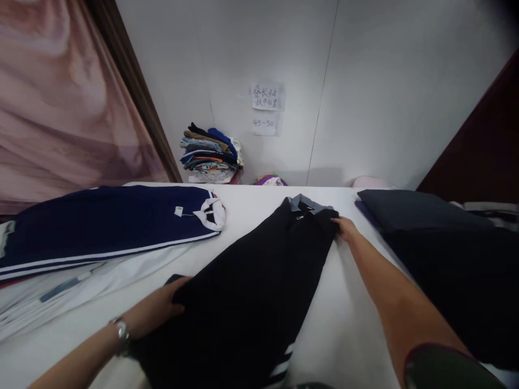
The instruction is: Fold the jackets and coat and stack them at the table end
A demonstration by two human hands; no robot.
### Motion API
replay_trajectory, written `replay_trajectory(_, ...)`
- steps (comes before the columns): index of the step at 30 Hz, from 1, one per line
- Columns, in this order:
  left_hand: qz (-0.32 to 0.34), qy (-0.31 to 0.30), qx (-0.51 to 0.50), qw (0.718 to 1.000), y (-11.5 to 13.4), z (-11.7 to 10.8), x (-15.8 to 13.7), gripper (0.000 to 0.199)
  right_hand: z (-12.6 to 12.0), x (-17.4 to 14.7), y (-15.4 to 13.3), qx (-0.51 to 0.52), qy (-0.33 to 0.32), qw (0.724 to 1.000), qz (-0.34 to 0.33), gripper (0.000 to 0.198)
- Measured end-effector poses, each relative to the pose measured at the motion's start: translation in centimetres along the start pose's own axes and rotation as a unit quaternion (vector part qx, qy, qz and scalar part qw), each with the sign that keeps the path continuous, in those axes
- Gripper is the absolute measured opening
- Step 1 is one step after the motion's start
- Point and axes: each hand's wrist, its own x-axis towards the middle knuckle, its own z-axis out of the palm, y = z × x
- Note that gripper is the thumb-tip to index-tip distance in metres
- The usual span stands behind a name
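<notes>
A black long-sleeved garment [247,281] with a grey collar and white stripes near a cuff lies stretched over the white table [332,302], its collar toward the wall. My left hand [164,302], with a metal watch at the wrist, grips its left edge, the fingertips partly hidden by the cloth. At the far right, by the shoulder, my right hand [344,227] pinches the fabric beside the collar. A small zip pull shows below the collar.
On the left lies a navy garment [121,219] with a white collar and tag, over white clothing. Dark folded clothes [430,216] are stacked at right. A pile of folded clothes [211,154] stands beyond the table, near handwritten paper signs [267,108]. A pink curtain [60,97] hangs left.
</notes>
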Motion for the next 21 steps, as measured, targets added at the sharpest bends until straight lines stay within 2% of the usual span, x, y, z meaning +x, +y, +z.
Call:
replay_trajectory(3,0.048,-0.055,0.095,0.993,3.6,-2.5,4.6,0.064,-7.5,-4.8,2.0,0.040,0.031,0.999,-0.014,0.024)
replay_trajectory(5,0.062,-0.122,0.161,0.978,6.1,-3.5,8.7,0.056,-12.5,-9.4,4.3,0.081,0.044,0.996,-0.021,0.029)
replay_trajectory(8,0.018,-0.209,0.231,0.950,9.4,-2.9,14.3,0.040,-17.7,-16.7,7.6,0.111,0.059,0.992,0.002,0.033)
replay_trajectory(11,0.015,-0.219,0.346,0.912,11.1,-0.6,17.3,0.025,-19.8,-21.6,8.9,0.092,0.037,0.995,0.033,0.038)
replay_trajectory(13,0.040,-0.198,0.405,0.892,11.4,0.7,17.9,0.021,-20.3,-22.9,8.4,0.059,0.030,0.996,0.054,0.046)
replay_trajectory(15,0.054,-0.174,0.429,0.885,11.3,1.3,17.7,0.025,-20.7,-22.8,7.2,0.026,0.059,0.997,0.052,0.056)
replay_trajectory(17,0.063,-0.145,0.437,0.886,10.9,1.5,17.0,0.036,-21.1,-21.9,6.0,0.000,0.095,0.995,0.038,0.059)
replay_trajectory(19,0.111,-0.085,0.429,0.893,10.5,1.8,15.6,0.051,-21.2,-20.6,5.1,-0.015,0.103,0.994,0.030,0.049)
replay_trajectory(21,0.210,-0.018,0.396,0.894,10.3,3.0,13.6,0.058,-20.9,-19.2,4.7,-0.019,0.109,0.993,0.041,0.033)
